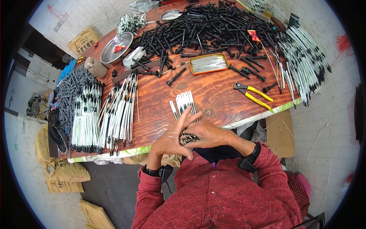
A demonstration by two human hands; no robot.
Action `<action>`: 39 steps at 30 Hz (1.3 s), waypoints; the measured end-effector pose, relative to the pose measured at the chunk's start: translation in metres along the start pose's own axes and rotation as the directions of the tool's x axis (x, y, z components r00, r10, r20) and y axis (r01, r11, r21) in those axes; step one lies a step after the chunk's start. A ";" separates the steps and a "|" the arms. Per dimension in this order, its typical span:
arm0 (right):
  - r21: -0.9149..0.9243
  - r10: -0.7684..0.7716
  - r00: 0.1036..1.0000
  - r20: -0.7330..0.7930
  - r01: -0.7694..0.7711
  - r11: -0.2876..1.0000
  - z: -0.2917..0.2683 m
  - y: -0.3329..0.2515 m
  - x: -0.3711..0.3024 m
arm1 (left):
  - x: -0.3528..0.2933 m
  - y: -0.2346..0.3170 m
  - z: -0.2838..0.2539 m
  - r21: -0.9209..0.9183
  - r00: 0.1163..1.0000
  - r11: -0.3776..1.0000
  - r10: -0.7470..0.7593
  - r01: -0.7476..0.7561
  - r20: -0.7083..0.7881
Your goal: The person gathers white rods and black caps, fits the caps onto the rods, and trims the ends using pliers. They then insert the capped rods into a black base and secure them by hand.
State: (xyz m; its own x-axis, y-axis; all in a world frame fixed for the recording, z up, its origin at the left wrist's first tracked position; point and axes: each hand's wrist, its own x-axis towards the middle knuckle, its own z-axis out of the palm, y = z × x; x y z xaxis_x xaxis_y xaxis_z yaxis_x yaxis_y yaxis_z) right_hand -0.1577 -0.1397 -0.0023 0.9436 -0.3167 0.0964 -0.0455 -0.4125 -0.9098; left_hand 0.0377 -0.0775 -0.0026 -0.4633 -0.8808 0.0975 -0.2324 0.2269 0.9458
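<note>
Both my hands meet in front of my chest at the near edge of the table. My left hand (167, 142) is curled round a bundle of white strips (183, 100), its thumb and forefinger stretched out. The strips' white ends, with small holes, fan out beyond the fingers over the table. Between the palms shows the bundle's dark, tightly packed near end. My right hand (214, 134) presses against this end from the right, fingers bent around it; its fingertips are partly hidden. A thin pale wire or sliver crosses the left hand.
Ahead lie an orange-rimmed tin (209, 64) of thin silvery pins and a heap of black rods (190, 28). Yellow-handled pliers (253, 95) rest right. White-and-black strip bundles (88, 118) stand left, more strips (305, 57) right. A metal bowl (110, 51) sits back left.
</note>
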 end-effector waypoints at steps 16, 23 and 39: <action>-0.212 -0.371 0.915 -0.159 0.336 0.918 -0.006 -0.021 -0.007 | -0.009 0.015 0.003 0.319 0.999 0.947 0.032 -0.042 0.037; -0.377 -0.436 0.882 -0.180 0.348 0.858 -0.015 -0.035 -0.007 | -0.007 0.009 0.014 0.375 0.997 0.925 0.073 -0.057 -0.026; -0.326 -0.338 0.939 -0.070 0.299 0.897 -0.007 -0.002 -0.001 | -0.019 0.001 0.049 0.438 0.947 0.893 0.044 0.106 -0.319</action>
State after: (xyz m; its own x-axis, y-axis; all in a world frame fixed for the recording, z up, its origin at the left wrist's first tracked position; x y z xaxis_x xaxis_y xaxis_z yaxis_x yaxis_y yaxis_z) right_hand -0.1604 -0.1447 0.0025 0.8782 -0.2176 0.4260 0.1342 -0.7428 -0.6559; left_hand 0.0042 -0.0405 -0.0191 -0.1760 -0.9564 0.2330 -0.6310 0.2913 0.7190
